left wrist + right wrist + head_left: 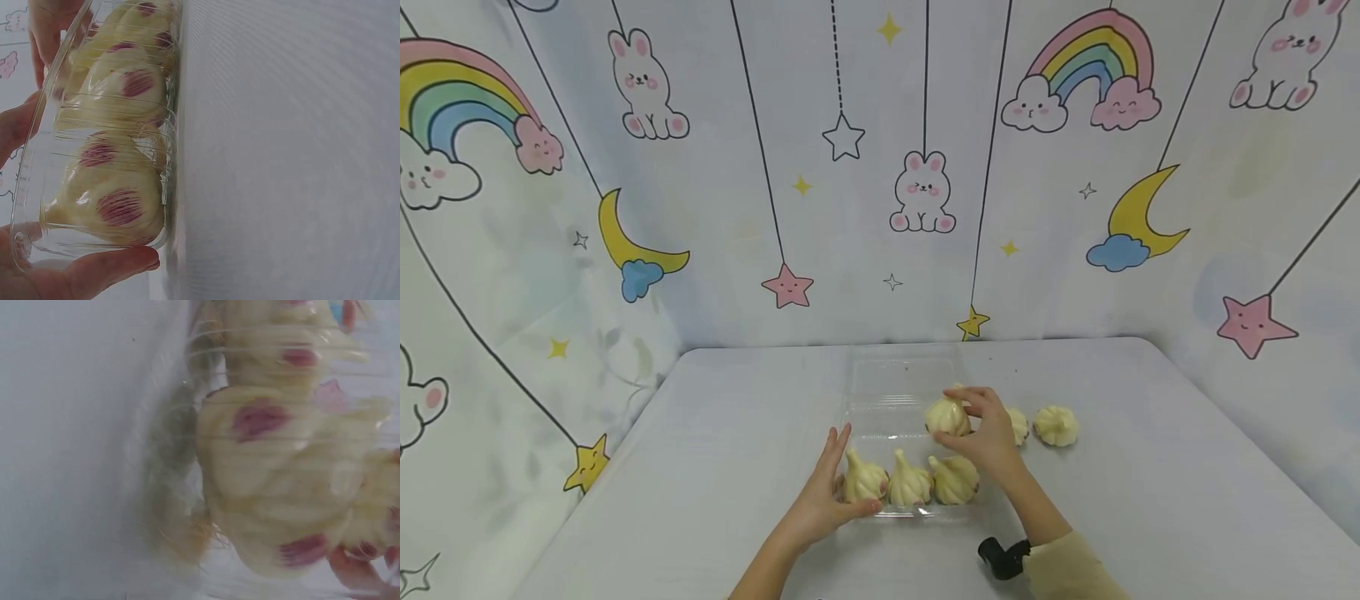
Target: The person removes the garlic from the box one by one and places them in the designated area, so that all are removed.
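A clear plastic clamshell box (902,515) stands on the table with its lid (904,375) folded back. Three garlic bulbs, left (865,483), middle (912,485) and right (957,485), lie in a row along its front. My left hand (820,498) holds the box's left end, thumb (115,270) at the front corner. Above the back right of the box, my right hand (991,433) pinches another garlic bulb (946,418) between thumb and fingers. Purple streaks mark the bulbs (119,203) behind the box wall in the left wrist view.
Two more garlic bulbs, one partly hidden (1018,426) behind my right hand and one in full sight (1056,427), sit right of the box. A black device (1002,558) is at my right wrist. A patterned backdrop (865,217) borders the white table (722,433).
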A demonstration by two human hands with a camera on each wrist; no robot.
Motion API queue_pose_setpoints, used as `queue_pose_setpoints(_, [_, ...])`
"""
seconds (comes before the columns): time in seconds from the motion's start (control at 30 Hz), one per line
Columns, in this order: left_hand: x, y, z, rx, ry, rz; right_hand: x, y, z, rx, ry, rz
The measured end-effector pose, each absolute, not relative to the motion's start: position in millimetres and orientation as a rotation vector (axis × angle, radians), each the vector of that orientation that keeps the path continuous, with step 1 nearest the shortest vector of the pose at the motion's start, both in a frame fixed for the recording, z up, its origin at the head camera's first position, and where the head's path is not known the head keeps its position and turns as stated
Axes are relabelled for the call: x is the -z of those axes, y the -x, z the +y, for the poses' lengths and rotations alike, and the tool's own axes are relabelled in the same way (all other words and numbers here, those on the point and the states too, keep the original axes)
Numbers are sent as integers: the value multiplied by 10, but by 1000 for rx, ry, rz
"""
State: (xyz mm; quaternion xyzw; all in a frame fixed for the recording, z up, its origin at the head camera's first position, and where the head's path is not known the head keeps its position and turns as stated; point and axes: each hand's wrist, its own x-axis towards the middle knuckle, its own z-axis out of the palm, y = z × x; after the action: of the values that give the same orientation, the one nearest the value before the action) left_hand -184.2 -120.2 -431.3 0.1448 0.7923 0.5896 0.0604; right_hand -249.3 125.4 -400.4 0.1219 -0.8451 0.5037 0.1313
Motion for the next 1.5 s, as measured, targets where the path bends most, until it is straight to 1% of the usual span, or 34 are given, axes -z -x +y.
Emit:
queue_pose_setpoints(0.13, [4312, 1842, -1200, -1780, -435, 2403, 3972, 2474, 1335, -1467, -384, -2452])
queue_pose_setpoints(0.37, [4313, 1838, -1198, -1797, -427, 2374, 3912, 2406, 1489, -1582, -330, -2476])
queue_pose_setpoints(0.67, [4308, 1842, -1200, -1788, -434, 2388, 3829, 2377, 1669, -1632, -344, -2447])
queue_pose_setpoints(1.13, [4323, 1835, -1198, -1799, -420, 2380, 3714, 2394, 1974, -1493, -386, -2485])
queue_pose_setpoints(1.5, [4316, 1844, -1194, -1781, -436, 2397, 3687, 2438, 2141, -1410, -331, -2471])
